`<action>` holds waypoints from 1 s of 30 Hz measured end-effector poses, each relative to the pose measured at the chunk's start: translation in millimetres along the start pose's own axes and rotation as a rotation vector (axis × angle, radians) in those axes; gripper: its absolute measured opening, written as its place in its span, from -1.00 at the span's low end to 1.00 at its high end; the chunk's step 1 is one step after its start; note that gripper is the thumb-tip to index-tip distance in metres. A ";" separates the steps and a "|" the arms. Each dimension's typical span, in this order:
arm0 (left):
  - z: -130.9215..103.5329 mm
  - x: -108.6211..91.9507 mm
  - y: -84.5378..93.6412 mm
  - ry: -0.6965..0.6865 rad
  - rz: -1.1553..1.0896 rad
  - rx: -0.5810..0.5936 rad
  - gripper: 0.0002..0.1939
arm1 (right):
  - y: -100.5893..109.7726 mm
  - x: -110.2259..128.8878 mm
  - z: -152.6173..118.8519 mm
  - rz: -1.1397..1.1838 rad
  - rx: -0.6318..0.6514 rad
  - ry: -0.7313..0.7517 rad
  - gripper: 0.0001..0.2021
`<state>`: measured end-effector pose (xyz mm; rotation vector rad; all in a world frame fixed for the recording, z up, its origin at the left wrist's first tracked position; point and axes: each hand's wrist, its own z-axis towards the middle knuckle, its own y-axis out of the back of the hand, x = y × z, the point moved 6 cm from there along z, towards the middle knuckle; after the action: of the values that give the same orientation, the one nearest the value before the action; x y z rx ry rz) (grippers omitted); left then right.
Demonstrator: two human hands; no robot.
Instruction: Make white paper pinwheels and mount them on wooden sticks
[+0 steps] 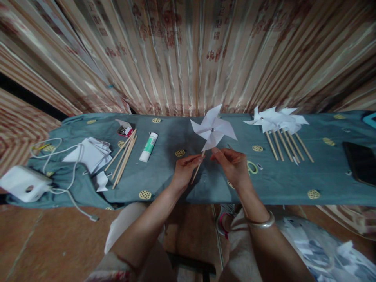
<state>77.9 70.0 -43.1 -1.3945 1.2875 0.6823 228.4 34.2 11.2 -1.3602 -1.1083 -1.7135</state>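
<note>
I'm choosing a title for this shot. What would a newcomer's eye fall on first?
A newcomer's eye would probably land first on the white paper pinwheel at the centre, its stick in the left hand and the right hand close by. Next might come the cluster of pinwheels lying at the right of the teal cloth. Behind the cloth hangs a pleated curtain with reddish patterns.

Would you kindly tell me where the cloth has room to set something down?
Bare cloth lies between the glue stick and left hand, and between the pinwheel cluster and phone. Crowded: around the paper stack, loose sticks and white box.
</note>
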 end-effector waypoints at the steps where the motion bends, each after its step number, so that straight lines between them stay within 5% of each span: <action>1: 0.3 0.1 0.5 0.000 0.005 -0.001 -0.73 | 5.8 -0.5 2.2 -0.003 -0.019 -0.002 -0.55; 10: -0.5 2.9 -1.8 0.007 0.037 0.017 -0.76 | 58.1 -2.9 19.2 0.007 -0.323 0.008 -0.59; 20: -2.0 7.6 -3.6 0.020 0.043 0.025 -0.76 | 49.2 -4.2 24.8 0.181 -0.332 0.012 -0.79; 30: -0.8 3.4 -1.2 0.024 0.050 -0.005 -0.72 | 40.2 -12.3 21.2 0.227 -0.244 -0.019 -0.78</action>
<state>79.7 68.0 -45.6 -1.3827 1.3440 0.7046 275.3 37.0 9.5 -1.5879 -0.7387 -1.7098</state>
